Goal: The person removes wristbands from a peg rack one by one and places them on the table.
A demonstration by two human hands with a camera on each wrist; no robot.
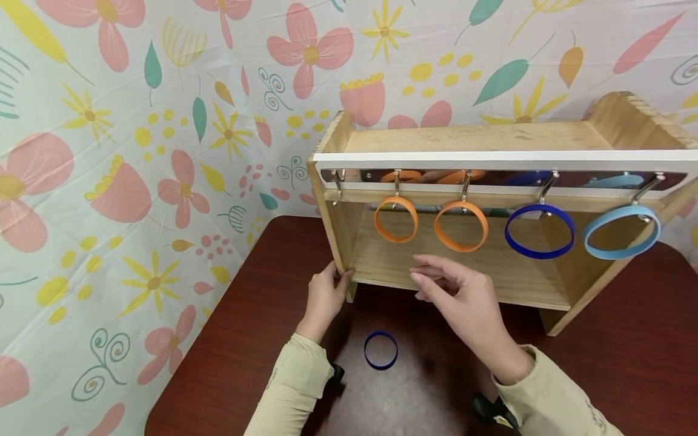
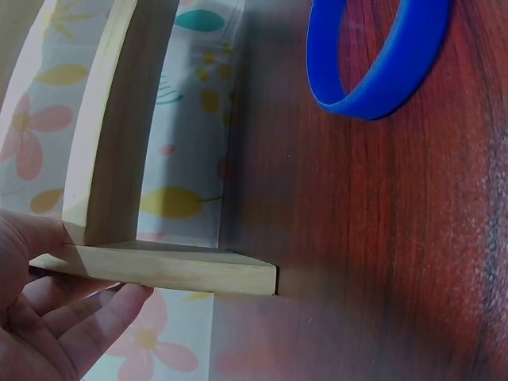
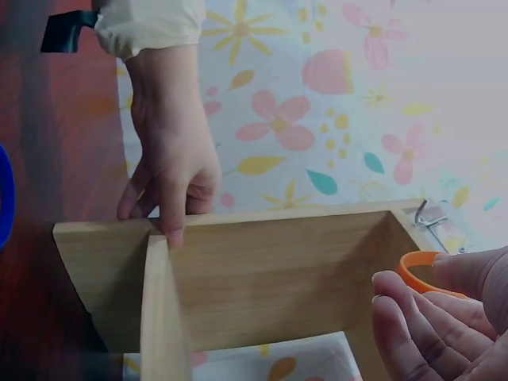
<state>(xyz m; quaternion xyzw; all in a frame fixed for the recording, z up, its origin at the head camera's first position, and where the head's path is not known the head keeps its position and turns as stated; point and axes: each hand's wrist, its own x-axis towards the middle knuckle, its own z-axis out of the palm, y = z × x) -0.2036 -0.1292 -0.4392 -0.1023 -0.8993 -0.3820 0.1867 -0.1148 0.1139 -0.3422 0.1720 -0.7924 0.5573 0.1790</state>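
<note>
My left hand (image 1: pixel 325 298) grips the lower left side panel of a wooden shelf (image 1: pixel 392 138), thumb on the inner side and fingers outside. In front of the shelf, my right hand (image 1: pixel 463 297) hovers with loosely bent fingers and nothing in them. Just above it two orange wristbands (image 1: pixel 396 240) hang on hooks. Farther right hang a dark blue wristband (image 1: pixel 540 255) and a light blue wristband (image 1: pixel 621 254). The leftmost hook (image 1: pixel 337 189) carries no band. Another blue wristband (image 2: pixel 389 83) lies on the table between my forearms.
A dark red-brown table (image 1: pixel 229 363) bears the shelf. A floral cloth (image 1: pixel 180 254) covers the wall behind and to the left. The hooks sit on a white-edged strip (image 1: pixel 491 159) along the shelf's upper front and point outward.
</note>
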